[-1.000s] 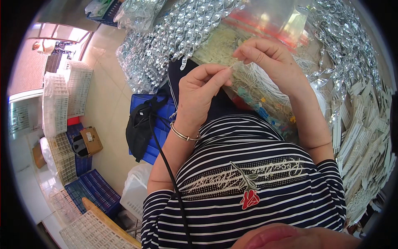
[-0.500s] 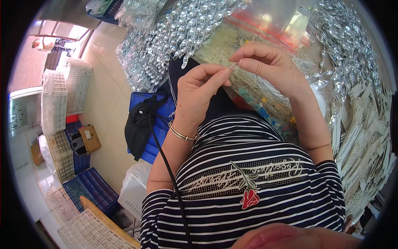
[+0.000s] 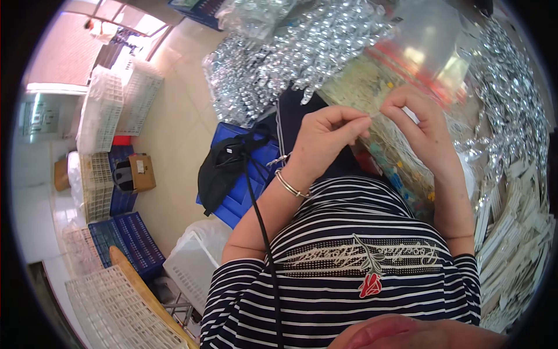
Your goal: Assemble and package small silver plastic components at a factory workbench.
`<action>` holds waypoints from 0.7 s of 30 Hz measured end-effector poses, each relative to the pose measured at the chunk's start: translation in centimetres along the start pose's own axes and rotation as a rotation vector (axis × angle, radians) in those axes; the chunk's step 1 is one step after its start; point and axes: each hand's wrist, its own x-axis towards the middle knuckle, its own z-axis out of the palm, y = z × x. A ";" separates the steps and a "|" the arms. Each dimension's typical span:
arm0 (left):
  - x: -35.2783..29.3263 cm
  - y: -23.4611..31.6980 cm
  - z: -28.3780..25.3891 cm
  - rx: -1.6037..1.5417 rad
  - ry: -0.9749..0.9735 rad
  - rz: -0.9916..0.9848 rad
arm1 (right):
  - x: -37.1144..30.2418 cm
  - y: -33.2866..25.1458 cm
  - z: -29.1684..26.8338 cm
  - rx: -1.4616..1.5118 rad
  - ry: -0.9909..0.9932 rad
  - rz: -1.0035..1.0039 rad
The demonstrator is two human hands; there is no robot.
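Note:
In front of my striped shirt both hands are raised with the fingertips pinched. My left hand (image 3: pixel 325 139) points right, its thumb and forefinger pressed together. A short gap to the right, my right hand (image 3: pixel 427 131) bends its fingers in toward the thumb. Whatever lies in either pinch is too fine to make out. Below them is a yellowish, worn work surface (image 3: pixel 349 81) with loose white threads and small coloured bits. Strands of silver faceted beads (image 3: pixel 325 43) spread beyond my left hand. More silver strands (image 3: pixel 505 99) hang at the right.
A clear plastic bag (image 3: pixel 433 29) with a red edge lies at the far side. Stacked pale strips (image 3: pixel 514 232) fill the right. At left are a black bag (image 3: pixel 215 177) on a blue plastic piece (image 3: pixel 235 195), a cardboard box (image 3: pixel 144 173) and white crates (image 3: pixel 102 110).
My hands have drawn a little apart from where their fingertips nearly met. The view has shifted, so the surroundings sit further right and my hands lower in it.

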 end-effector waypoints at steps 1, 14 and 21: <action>0.0 0.0 -0.1 0.007 0.004 0.000 | -0.1 0.0 0.0 0.010 -0.007 -0.019; -0.4 -0.8 -0.4 0.008 0.020 0.015 | -0.6 -0.5 -0.1 0.593 -0.062 0.265; -0.3 -0.2 0.6 -0.129 0.101 0.021 | -0.8 -0.9 -0.1 0.680 -0.041 0.276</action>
